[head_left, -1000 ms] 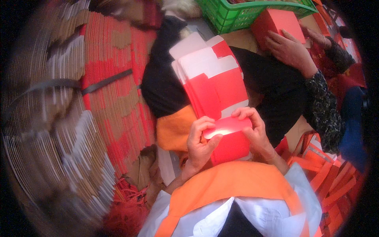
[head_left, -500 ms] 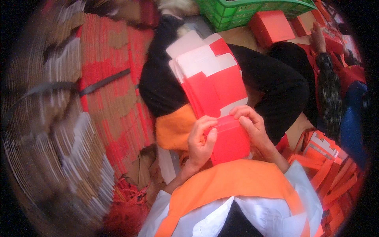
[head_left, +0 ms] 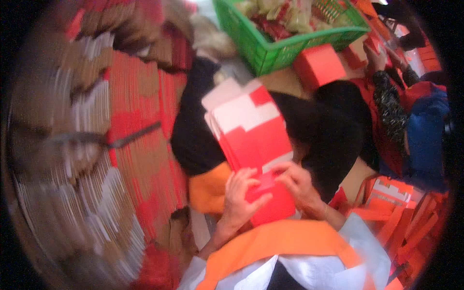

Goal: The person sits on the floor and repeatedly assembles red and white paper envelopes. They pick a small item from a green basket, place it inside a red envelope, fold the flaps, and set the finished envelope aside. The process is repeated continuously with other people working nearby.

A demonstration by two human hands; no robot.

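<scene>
Right by your orange apron (head_left: 285,239), you've got the red box (head_left: 275,207) grasped between your left hand (head_left: 238,195) and right hand (head_left: 300,187), looks partly folded imo, with that red-and-white carton stack (head_left: 256,142) just past it lying flat.

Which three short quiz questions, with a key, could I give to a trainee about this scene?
1. True or false: the left hand and the right hand are both at the red box.
2. Multiple choice: what colour is the crate? A) blue; B) green; C) yellow.
3. Open: what lies just beyond the red box, away from the person?

Key: 1. True. 2. B. 3. Flat red-and-white cartons.
</scene>
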